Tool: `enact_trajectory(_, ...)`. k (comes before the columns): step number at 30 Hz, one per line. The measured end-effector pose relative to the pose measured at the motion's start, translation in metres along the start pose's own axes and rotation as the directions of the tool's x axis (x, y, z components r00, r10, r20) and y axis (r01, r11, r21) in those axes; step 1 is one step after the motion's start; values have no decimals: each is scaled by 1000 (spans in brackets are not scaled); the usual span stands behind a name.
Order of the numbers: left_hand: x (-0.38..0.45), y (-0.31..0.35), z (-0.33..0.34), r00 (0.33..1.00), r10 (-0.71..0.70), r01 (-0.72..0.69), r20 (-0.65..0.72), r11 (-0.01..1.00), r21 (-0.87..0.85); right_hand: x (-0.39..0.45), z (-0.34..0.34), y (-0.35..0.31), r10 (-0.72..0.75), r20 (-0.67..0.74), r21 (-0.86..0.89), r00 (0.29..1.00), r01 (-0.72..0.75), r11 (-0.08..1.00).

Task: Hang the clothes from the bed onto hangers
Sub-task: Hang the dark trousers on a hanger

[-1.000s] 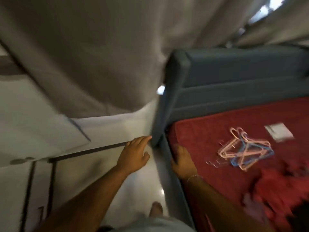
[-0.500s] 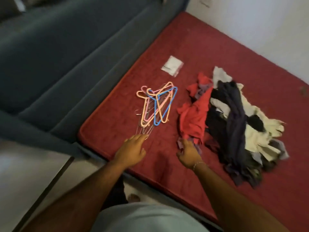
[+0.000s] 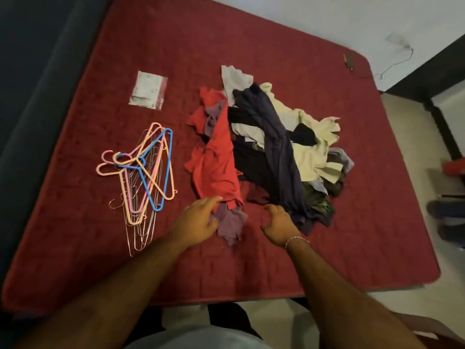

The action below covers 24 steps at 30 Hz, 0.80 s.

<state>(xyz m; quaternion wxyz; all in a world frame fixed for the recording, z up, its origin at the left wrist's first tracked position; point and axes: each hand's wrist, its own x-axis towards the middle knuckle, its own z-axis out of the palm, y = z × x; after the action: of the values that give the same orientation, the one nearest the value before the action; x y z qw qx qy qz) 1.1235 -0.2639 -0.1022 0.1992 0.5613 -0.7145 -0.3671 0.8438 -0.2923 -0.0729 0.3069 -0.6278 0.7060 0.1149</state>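
Left hand (image 3: pixel 196 222): fingers loose, touching the near end of the crumpled red cloth garment (image 3: pixel 216 157); gripping nothing yet.
Right hand (image 3: pixel 279 225): relaxed, empty, just above the dark red quilted mattress (image 3: pixel 251 34), beside the long navy garment (image 3: pixel 279 157).
Clothes: one tangled heap mid-bed.
Hangers: bundle of pink, peach and blue plastic hangers with thin wire ones (image 3: pixel 143 177), left of the heap, apart.
Risk: likely dragging neighbouring pieces along, since tangled; interlocked hooks likely lifting as a clump.
Room: bare mattress near the front edge; floor close behind.
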Motion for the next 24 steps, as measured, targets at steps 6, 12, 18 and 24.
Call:
enact_trajectory(6, 54, 16, 55, 979, -202, 203, 22, 974, -102, 102, -10, 88, 177, -11, 228, 984, -170, 959)
enact_trajectory(12, 91, 31, 117, 964, -252, 260, 80, 960, -109, 208, 6, 141, 202, 53, 229, 978, -209, 951)
enact_trajectory(18, 100, 55, 136, 966, -219, 227, 136, 973, -48, 269, 13, 151, 174, 162, 240, 971, -210, 948)
enact_trajectory(24, 108, 51, 139, 930, -349, 361, 113, 925, -117, 239, -1, 144, 100, 10, 842, 995, -63, 535)
